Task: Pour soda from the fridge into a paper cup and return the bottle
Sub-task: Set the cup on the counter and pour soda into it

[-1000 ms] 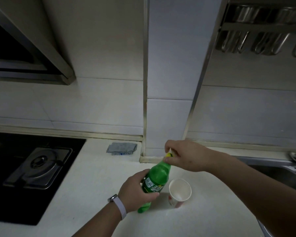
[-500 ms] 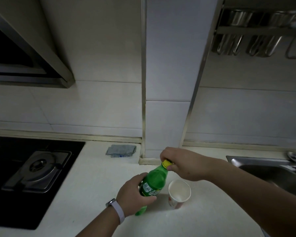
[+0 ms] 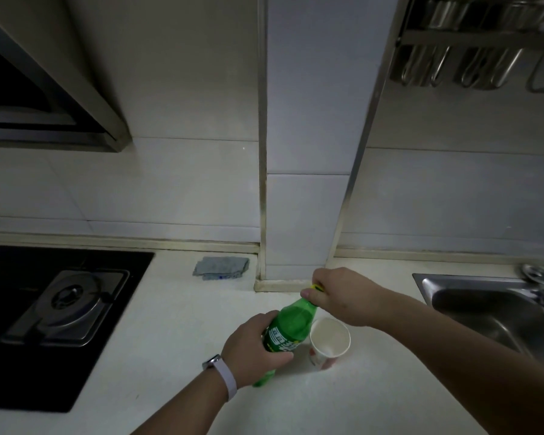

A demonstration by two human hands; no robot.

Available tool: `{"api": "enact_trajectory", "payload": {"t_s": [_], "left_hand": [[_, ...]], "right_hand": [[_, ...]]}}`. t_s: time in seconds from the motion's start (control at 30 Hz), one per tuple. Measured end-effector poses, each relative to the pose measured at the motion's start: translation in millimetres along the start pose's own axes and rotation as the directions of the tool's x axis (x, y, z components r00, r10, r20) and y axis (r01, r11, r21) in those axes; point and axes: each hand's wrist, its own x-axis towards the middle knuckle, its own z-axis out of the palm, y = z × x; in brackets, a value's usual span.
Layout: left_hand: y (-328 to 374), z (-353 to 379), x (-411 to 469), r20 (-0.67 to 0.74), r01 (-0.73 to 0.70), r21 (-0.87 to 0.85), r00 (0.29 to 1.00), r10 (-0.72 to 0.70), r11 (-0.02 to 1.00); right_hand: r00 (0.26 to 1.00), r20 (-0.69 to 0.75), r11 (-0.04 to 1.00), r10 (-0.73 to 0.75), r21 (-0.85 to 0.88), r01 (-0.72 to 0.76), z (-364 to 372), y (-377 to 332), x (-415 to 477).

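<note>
A green soda bottle stands on the white counter, leaning slightly to the right. My left hand is wrapped around its labelled middle. My right hand pinches the yellow cap at the bottle's top. A white paper cup stands upright just right of the bottle, under my right wrist. The cup's inside looks empty.
A black gas hob fills the counter's left side. A folded grey cloth lies by the wall. A steel sink sits at the right. A tiled pillar rises behind the bottle, with a utensil rack above right.
Both hands have stayed on the bottle and cap. My right hand's grip on the cap has shifted slightly, as if twisting. Bottle and cup have kept their places.
</note>
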Motion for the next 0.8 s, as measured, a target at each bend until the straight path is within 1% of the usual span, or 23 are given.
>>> {"api": "enact_trajectory", "payload": {"t_s": [0.07,0.2,0.27,0.33,0.37,0.4,0.47,0.5,0.53,0.57,0.63,0.67,0.73,0.8], "left_hand": [[-2.2,-0.3,-0.3,-0.004,0.012,-0.012,1.000,-0.012,1.000],[-5.2,-2.6,-0.8,0.027,0.024,-0.026,0.999,-0.023,0.999],[-4.6,-2.6,-0.4,0.045,0.021,-0.006,0.999,-0.021,1.000],[-2.1,-2.3,-0.2,0.042,0.018,-0.006,0.999,-0.018,1.000],[-0.6,-2.3,0.1,0.041,0.022,-0.007,0.999,-0.021,1.000],[1.0,-2.4,0.5,0.042,0.022,-0.009,0.999,-0.022,1.000],[1.2,-2.0,1.0,0.059,0.028,-0.001,0.998,-0.027,1.000],[0.7,-2.0,0.7,0.067,0.032,0.008,0.997,-0.033,0.999],[0.0,-2.2,0.4,0.070,0.036,0.017,0.997,-0.037,0.999],[-1.0,-2.5,0.5,0.071,0.039,0.026,0.997,-0.040,0.999],[-2.5,-2.7,0.2,0.073,0.041,0.031,0.996,-0.043,0.999],[-3.3,-2.8,0.1,0.073,0.043,0.031,0.996,-0.045,0.999],[-5.2,-2.8,-0.4,0.072,0.054,0.035,0.996,-0.057,0.998],[-7.1,-3.1,-1.0,0.073,0.068,0.038,0.995,-0.071,0.997]], "right_hand": [[0.998,0.026,0.998,-0.056,0.000,0.056,1.3,0.0,-0.4],[0.974,0.065,0.972,-0.218,0.109,0.210,0.0,5.9,-7.2],[0.976,0.082,0.965,-0.201,0.186,0.183,-0.4,8.4,-9.9],[0.981,0.052,0.948,-0.185,0.272,0.165,-0.7,9.6,-9.7],[0.988,0.036,0.944,-0.148,0.302,0.130,-1.1,10.1,-9.0],[0.995,0.026,0.951,-0.099,0.296,0.086,-1.4,10.2,-7.9],[0.999,0.037,0.986,-0.006,0.169,-0.001,-1.4,10.7,-5.7],[0.999,0.050,0.997,0.010,0.082,-0.014,0.6,11.0,-5.0],[0.999,0.046,0.999,-0.002,0.032,0.001,3.1,11.2,-4.7],[0.999,0.046,0.999,-0.027,0.041,0.025,4.8,11.6,-5.0],[0.991,0.070,0.984,-0.112,0.149,0.101,5.9,14.0,-6.3],[0.987,0.087,0.973,-0.136,0.200,0.116,5.7,14.3,-6.8],[0.989,0.104,0.970,-0.102,0.233,0.075,5.9,11.6,-6.2],[0.994,0.105,0.982,-0.017,0.191,-0.004,8.1,8.6,-3.0]]}}
